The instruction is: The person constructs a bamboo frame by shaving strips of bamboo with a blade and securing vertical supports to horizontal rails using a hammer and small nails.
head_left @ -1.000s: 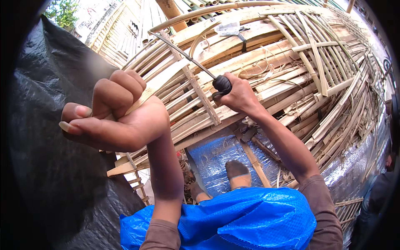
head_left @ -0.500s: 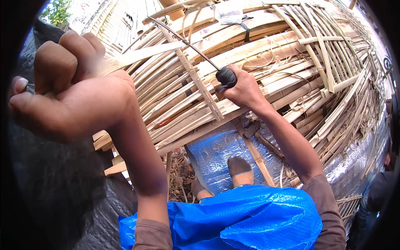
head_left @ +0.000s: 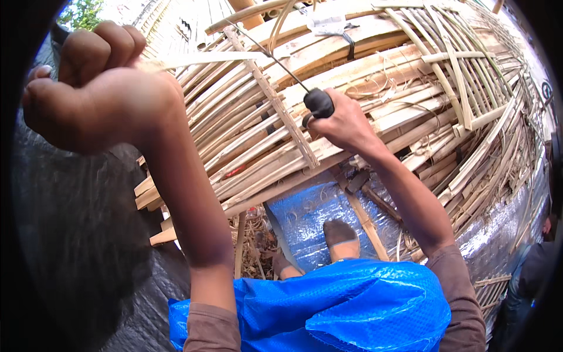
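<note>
The right hand [head_left: 346, 123] is closing fully around the black handle [head_left: 319, 102] of a thin metal rod tool [head_left: 272, 58], gripping it as a fist. The rod's long axis is running from the handle toward 10 o'clock, its far tip reaching up into the bamboo frame [head_left: 363, 76] near the top edge of the view. Where exactly the tip is ending among the slats I cannot tell.

The left hand [head_left: 94, 88] is lifted close to the camera at 9 o'clock, curled into a tight fist and pinching 1 pale bamboo strip [head_left: 205, 58]. That strip is stretching from the fist toward 3 o'clock, nearly level, and is crossing just above the rod. So the 2 long axes are meeting at a shallow angle over the upper middle of the frame, and the right hand is the nearer of the 2 to that crossing; the left hand is holding well apart from it.

The frame itself is a curved lattice of split bamboo slats, bulging toward the person and filling the view from 11 to 4 o'clock. Below it, at 6 o'clock, blue tarpaulin [head_left: 316, 311] is covering the person's lap, and 1 foot [head_left: 342, 237] is resting on a silvery-blue ground sheet [head_left: 311, 211]. Black plastic sheeting [head_left: 76, 234] is lying at 8 o'clock. Another person's sleeve [head_left: 531, 276] is showing at 4 o'clock.
</note>
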`<state>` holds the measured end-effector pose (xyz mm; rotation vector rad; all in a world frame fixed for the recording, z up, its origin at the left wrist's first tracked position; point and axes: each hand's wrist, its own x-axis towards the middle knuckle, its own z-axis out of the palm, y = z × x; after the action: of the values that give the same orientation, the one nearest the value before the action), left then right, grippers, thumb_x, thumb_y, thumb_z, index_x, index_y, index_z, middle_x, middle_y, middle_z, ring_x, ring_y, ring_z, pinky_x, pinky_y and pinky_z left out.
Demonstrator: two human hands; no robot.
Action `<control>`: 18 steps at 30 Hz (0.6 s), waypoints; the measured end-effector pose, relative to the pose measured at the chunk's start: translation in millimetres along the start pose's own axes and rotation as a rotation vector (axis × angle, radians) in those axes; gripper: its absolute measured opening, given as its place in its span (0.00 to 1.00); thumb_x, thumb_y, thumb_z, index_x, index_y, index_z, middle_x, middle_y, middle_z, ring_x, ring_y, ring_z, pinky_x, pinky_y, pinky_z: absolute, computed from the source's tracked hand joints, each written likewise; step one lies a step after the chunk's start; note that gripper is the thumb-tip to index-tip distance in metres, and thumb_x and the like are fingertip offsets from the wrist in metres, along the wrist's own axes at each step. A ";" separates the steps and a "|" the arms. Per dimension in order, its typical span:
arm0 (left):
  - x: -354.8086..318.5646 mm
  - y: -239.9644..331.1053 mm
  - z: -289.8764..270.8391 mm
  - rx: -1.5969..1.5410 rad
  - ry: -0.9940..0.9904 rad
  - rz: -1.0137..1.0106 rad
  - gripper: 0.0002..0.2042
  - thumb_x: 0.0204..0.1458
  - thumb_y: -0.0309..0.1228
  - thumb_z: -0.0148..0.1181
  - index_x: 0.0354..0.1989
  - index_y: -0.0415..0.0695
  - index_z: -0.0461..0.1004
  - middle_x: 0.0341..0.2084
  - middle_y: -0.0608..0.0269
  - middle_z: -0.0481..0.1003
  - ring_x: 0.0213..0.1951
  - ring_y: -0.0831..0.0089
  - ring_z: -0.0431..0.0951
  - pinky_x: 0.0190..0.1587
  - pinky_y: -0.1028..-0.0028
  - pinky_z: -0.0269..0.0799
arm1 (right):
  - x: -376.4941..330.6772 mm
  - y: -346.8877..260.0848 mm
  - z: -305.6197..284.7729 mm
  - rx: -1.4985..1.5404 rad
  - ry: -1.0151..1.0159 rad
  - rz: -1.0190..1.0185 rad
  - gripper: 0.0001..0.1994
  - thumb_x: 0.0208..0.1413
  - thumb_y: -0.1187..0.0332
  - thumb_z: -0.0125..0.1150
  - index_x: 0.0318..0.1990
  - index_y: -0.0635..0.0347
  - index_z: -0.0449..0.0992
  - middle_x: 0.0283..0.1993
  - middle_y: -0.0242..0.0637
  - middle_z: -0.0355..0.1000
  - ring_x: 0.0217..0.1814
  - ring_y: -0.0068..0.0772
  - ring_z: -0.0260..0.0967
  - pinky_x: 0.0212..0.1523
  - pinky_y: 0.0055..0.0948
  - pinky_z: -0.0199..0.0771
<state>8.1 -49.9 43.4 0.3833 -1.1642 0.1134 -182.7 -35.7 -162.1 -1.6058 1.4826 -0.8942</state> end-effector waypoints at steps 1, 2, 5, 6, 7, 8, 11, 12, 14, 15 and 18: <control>1.1 -3.5 -2.5 0.013 -0.024 0.005 0.10 0.59 0.36 0.34 0.36 0.42 0.49 0.09 0.61 0.49 0.12 0.75 0.46 0.15 0.72 0.50 | -5.4 -10.7 -2.4 0.024 -0.004 -0.017 0.16 0.47 0.65 0.67 0.41 0.64 0.74 0.29 0.50 0.77 0.33 0.46 0.78 0.37 0.42 0.76; 1.0 -4.1 -1.1 0.047 -0.034 0.040 0.08 0.59 0.35 0.33 0.34 0.44 0.49 0.09 0.62 0.49 0.12 0.76 0.46 0.15 0.73 0.50 | -10.6 -24.6 -2.1 0.031 0.012 -0.103 0.17 0.45 0.65 0.68 0.41 0.62 0.74 0.30 0.46 0.76 0.32 0.41 0.76 0.37 0.39 0.75; 13.9 -7.3 -11.9 0.042 -0.062 -0.010 0.08 0.59 0.35 0.33 0.33 0.47 0.47 0.09 0.61 0.49 0.12 0.76 0.46 0.15 0.73 0.49 | -42.2 -68.2 -1.2 0.183 -0.051 -0.310 0.17 0.43 0.67 0.70 0.41 0.61 0.74 0.29 0.41 0.74 0.31 0.37 0.75 0.37 0.36 0.74; 13.3 -9.8 -14.3 0.019 -0.071 -0.010 0.08 0.59 0.35 0.34 0.32 0.47 0.46 0.09 0.61 0.49 0.12 0.76 0.46 0.15 0.74 0.48 | -45.7 -73.3 -1.9 0.177 -0.054 -0.348 0.17 0.43 0.68 0.70 0.42 0.61 0.74 0.29 0.40 0.74 0.32 0.36 0.75 0.38 0.37 0.75; 13.3 -9.7 -13.7 -0.015 -0.076 -0.010 0.08 0.59 0.35 0.35 0.32 0.48 0.46 0.09 0.61 0.49 0.12 0.76 0.46 0.15 0.74 0.47 | -41.0 -62.8 1.2 0.133 -0.033 -0.281 0.17 0.43 0.68 0.71 0.42 0.61 0.75 0.30 0.40 0.75 0.32 0.36 0.76 0.38 0.37 0.75; 13.2 -9.2 -13.7 -0.044 -0.082 -0.007 0.08 0.60 0.35 0.35 0.32 0.49 0.45 0.09 0.61 0.49 0.12 0.75 0.46 0.15 0.74 0.47 | -28.2 -39.0 12.4 0.092 -0.016 -0.215 0.17 0.43 0.68 0.71 0.42 0.61 0.75 0.31 0.40 0.76 0.33 0.36 0.76 0.39 0.37 0.76; 0.8 -8.4 11.3 -0.073 -0.043 0.017 0.09 0.60 0.35 0.37 0.33 0.48 0.46 0.09 0.61 0.49 0.11 0.76 0.45 0.15 0.74 0.46 | 10.4 44.5 6.4 -0.047 0.101 -0.032 0.17 0.45 0.67 0.70 0.43 0.62 0.77 0.33 0.51 0.79 0.35 0.48 0.80 0.38 0.42 0.79; 3.3 -10.2 8.1 -0.126 -0.084 -0.010 0.10 0.61 0.36 0.38 0.33 0.48 0.46 0.08 0.61 0.49 0.11 0.75 0.46 0.14 0.73 0.46 | 8.1 34.6 0.4 0.043 0.087 0.006 0.18 0.45 0.64 0.69 0.43 0.63 0.78 0.36 0.52 0.80 0.36 0.46 0.81 0.41 0.41 0.79; 9.1 -11.4 3.5 -0.088 -0.055 0.034 0.11 0.61 0.36 0.38 0.33 0.48 0.46 0.08 0.60 0.49 0.11 0.75 0.46 0.14 0.73 0.46 | -0.2 19.7 8.5 0.036 0.037 -0.027 0.17 0.46 0.62 0.68 0.39 0.64 0.76 0.31 0.51 0.78 0.35 0.45 0.79 0.40 0.42 0.79; 11.5 -13.6 0.9 -0.075 -0.037 0.056 0.11 0.62 0.37 0.38 0.32 0.48 0.46 0.08 0.60 0.50 0.11 0.75 0.46 0.14 0.73 0.45 | -5.5 -3.0 6.9 0.057 -0.007 -0.028 0.16 0.46 0.62 0.68 0.38 0.65 0.75 0.29 0.50 0.77 0.34 0.45 0.79 0.39 0.42 0.78; 6.2 -9.4 5.2 -0.012 0.003 -0.005 0.13 0.61 0.37 0.39 0.27 0.48 0.47 0.08 0.63 0.50 0.11 0.75 0.46 0.15 0.74 0.46 | -34.4 -50.7 0.0 0.153 0.001 -0.257 0.17 0.44 0.65 0.71 0.40 0.62 0.73 0.29 0.44 0.74 0.32 0.41 0.76 0.36 0.39 0.75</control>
<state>8.7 -61.2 48.6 0.3748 -1.1600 0.1029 -162.0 0.5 -117.1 -1.7044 1.1935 -1.1227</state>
